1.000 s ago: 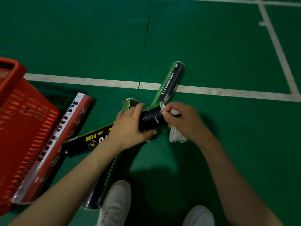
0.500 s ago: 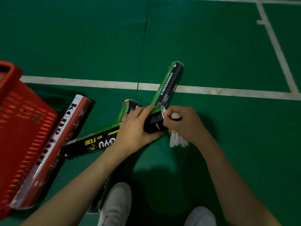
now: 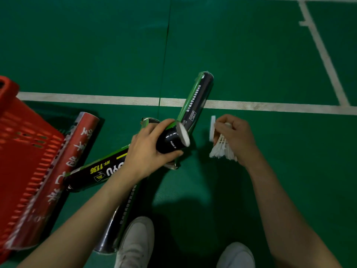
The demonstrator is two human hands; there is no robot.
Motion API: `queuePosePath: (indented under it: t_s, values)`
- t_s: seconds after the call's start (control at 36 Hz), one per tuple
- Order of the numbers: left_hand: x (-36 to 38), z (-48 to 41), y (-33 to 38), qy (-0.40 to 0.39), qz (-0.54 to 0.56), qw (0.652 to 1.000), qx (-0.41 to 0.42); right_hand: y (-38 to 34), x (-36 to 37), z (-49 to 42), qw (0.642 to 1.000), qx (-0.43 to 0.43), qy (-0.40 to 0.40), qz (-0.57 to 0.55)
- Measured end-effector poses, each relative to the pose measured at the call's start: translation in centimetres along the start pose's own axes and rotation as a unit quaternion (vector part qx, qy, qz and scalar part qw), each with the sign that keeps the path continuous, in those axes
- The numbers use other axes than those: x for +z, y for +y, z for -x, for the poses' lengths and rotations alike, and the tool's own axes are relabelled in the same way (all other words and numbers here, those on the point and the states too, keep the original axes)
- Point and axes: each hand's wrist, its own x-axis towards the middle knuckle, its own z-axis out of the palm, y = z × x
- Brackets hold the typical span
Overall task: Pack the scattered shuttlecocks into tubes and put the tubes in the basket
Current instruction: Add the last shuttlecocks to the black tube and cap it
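**Tube in left grip, shuttlecock in right**

Wraps left hand fully round black-and-green cardboard tube near its pale end face, fingers over the top, thumb underneath. Pinches white feathered shuttlecock in curled right hand, cork up inside the fist, feathers fanning downward. Also clamps white flat cap, edge-on, at the fingertips. Holds tube slanted, printed HY-1136 and PUSH IN, end face towards the right hand, a clear gap between. Elsewhere on green court floor: second matching tube across white court line, third tube under the left forearm, red printed tube against red plastic basket.
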Motion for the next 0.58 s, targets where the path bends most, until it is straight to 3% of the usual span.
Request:
queuePosePath:
  t_s: [0.06, 0.11, 0.22, 0.31, 0.36, 0.47, 0.53, 0.58]
  values:
    - [0.0, 0.3, 0.1, 0.005, 0.008, 1.0, 0.002, 1.2, 0.0, -0.4, 0.998, 0.005, 0.058, 0.023]
    - [0.0, 0.6, 0.1, 0.006, 0.01, 1.0, 0.007, 2.8, 0.0, -0.7, 0.989, 0.001, 0.085, 0.117]
    - [-0.1, 1.3, -0.1, 0.014, 0.003, 1.0, 0.016, 6.0, 0.4, -1.1, 0.951, 0.04, 0.028, 0.307]
    - [0.1, 1.8, 0.1, 0.013, -0.005, 0.999, 0.03, 7.0, 1.0, -1.1, 0.923, 0.066, 0.013, 0.379]
    - [0.3, 2.0, 0.3, 0.013, -0.008, 0.999, 0.036, 6.4, 1.4, -1.0, 0.945, 0.069, 0.029, 0.318]
    - [0.4, 2.1, 0.4, 0.01, -0.012, 0.999, 0.037, 3.5, 1.8, -1.3, 0.991, 0.079, 0.096, 0.04]
    - [0.5, 2.2, 0.5, 0.01, -0.013, 0.999, 0.039, 1.8, 1.9, -1.3, 0.982, 0.077, 0.13, -0.111]
    - [0.6, 2.2, 0.5, 0.013, -0.014, 0.999, 0.042, 0.4, 2.1, -1.0, 0.95, 0.081, 0.143, -0.265]
